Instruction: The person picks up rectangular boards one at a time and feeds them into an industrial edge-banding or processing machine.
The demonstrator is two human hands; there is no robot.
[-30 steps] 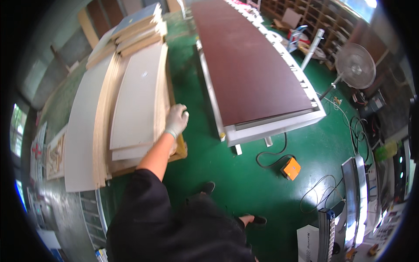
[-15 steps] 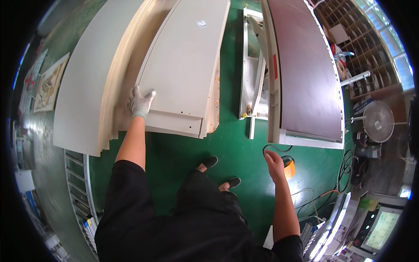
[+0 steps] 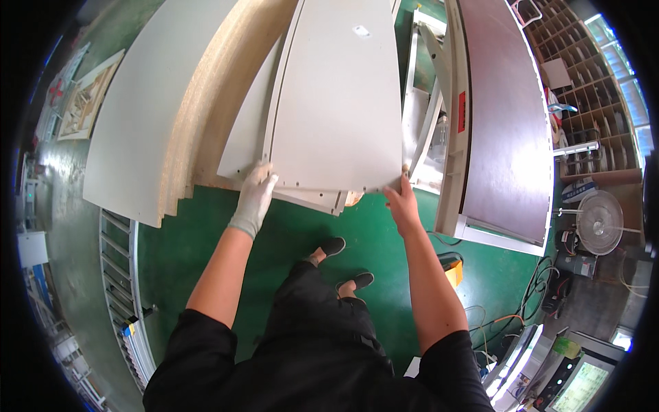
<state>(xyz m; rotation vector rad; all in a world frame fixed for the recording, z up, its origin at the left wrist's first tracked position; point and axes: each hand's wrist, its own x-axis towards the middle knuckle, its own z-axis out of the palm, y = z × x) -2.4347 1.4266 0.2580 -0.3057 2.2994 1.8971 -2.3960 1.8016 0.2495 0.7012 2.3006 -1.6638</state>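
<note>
Slid board [image 3: 336, 103] out over right edge of pile [image 3: 309, 198], gripping its near corners with left hand [image 3: 255, 199] and right hand [image 3: 403, 204]. Just keep it level.

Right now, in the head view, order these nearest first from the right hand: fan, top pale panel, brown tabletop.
1. Top pale panel, its near right corner at the right hand.
2. Brown tabletop, to the hand's right.
3. Fan, farther right, beyond the tabletop.

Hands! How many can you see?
2: the gloved left hand at the near left corner of the top pale board, and the bare right hand at its near right corner.
</note>
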